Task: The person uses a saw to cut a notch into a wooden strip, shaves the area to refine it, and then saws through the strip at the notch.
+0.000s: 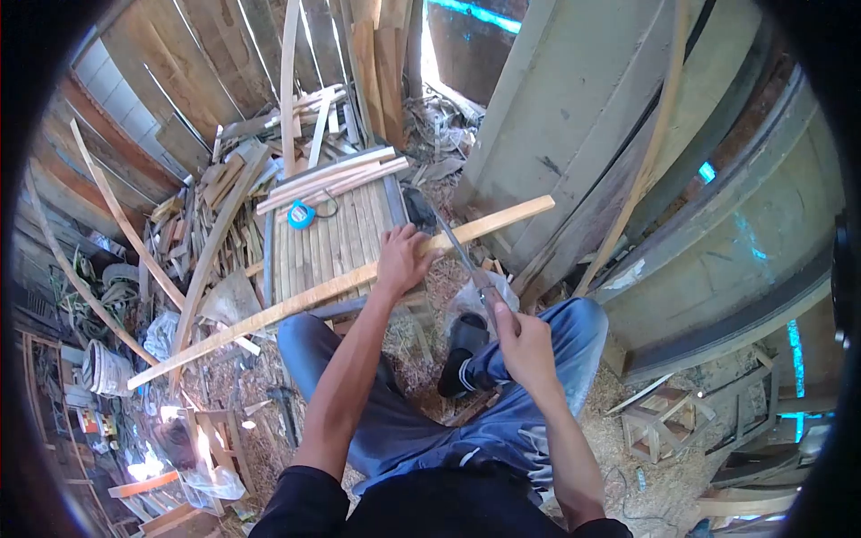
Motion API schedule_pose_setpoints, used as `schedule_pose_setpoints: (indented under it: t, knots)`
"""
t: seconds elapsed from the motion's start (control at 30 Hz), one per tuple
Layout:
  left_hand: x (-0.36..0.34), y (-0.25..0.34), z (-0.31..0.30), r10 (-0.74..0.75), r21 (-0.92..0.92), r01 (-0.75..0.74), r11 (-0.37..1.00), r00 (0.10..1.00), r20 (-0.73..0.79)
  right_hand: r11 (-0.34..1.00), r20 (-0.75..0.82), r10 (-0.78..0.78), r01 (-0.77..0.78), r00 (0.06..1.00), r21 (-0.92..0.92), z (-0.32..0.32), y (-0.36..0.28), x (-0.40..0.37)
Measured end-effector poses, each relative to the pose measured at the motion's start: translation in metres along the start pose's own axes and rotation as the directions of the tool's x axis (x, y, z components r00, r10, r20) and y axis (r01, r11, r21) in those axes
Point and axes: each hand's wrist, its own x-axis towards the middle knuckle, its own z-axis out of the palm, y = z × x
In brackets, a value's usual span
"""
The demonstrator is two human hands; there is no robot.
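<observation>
A long pale wooden strip point(314, 293) lies slantwise across a low slatted bench point(309, 253), its right end sticking out past the bench edge. My left hand point(404, 260) is closed over the strip near the bench's right side. In my right hand point(523, 345) is the handle of a handsaw point(473, 267). The narrow-looking blade crosses the strip just right of my left hand, beyond the bench edge. A blue tape measure point(301, 214) rests on the slats, and thin wooden strips point(336, 177) lie along the bench's far edge.
Piled wood offcuts point(220, 202) fill the floor at the back left. Large grey panels point(556, 117) lean at the right. A small wooden frame point(665, 421) stands on the sawdust at lower right. A hammer-like tool point(285, 414) lies by my left leg.
</observation>
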Motion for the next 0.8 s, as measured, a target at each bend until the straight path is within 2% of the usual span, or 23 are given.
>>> schedule_pose_setpoints:
  t: [0.07,0.17,0.23,0.37,0.43,0.53,0.6,0.7,0.8]
  knots:
    - [-0.001,-0.002,0.001,0.001,-0.016,-0.001,1.000,1.000,-0.004,0.998,0.021,0.031,-0.030,0.999,-0.061,-0.014,-0.019,-0.011]
    - [-0.002,-0.003,0.002,-0.012,-0.016,0.012,1.000,1.000,-0.007,0.997,0.037,0.076,-0.075,0.996,-0.030,-0.019,-0.037,-0.014]
    - [-0.001,-0.001,-0.001,-0.083,-0.059,0.084,0.995,0.996,0.029,0.995,0.025,0.088,-0.087,0.996,-0.039,-0.017,-0.047,-0.008]
    - [0.003,-0.003,0.000,-0.097,-0.062,0.099,0.993,0.995,0.036,0.992,0.035,0.082,-0.078,0.996,-0.103,-0.015,-0.074,0.019]
    - [0.004,-0.005,0.004,-0.082,-0.094,0.080,0.992,0.996,-0.025,0.987,0.063,0.098,-0.089,0.993,-0.132,-0.013,-0.079,0.032]
    - [0.004,-0.007,0.006,-0.080,-0.099,0.075,0.992,0.996,-0.043,0.988,0.063,0.036,-0.026,0.997,-0.151,-0.011,-0.083,0.050]
    - [0.009,-0.008,0.005,-0.077,-0.110,0.073,0.991,0.996,-0.037,0.968,0.124,0.116,-0.084,0.985,-0.235,-0.005,-0.091,0.061]
    - [0.004,-0.007,0.003,-0.091,-0.115,0.087,0.990,0.995,-0.029,0.955,0.180,0.183,-0.131,0.966,-0.266,-0.015,-0.107,0.070]
    - [0.005,-0.003,0.000,-0.104,-0.111,0.104,0.988,0.995,0.007,0.943,0.170,0.158,-0.098,0.973,-0.317,-0.013,-0.102,0.081]
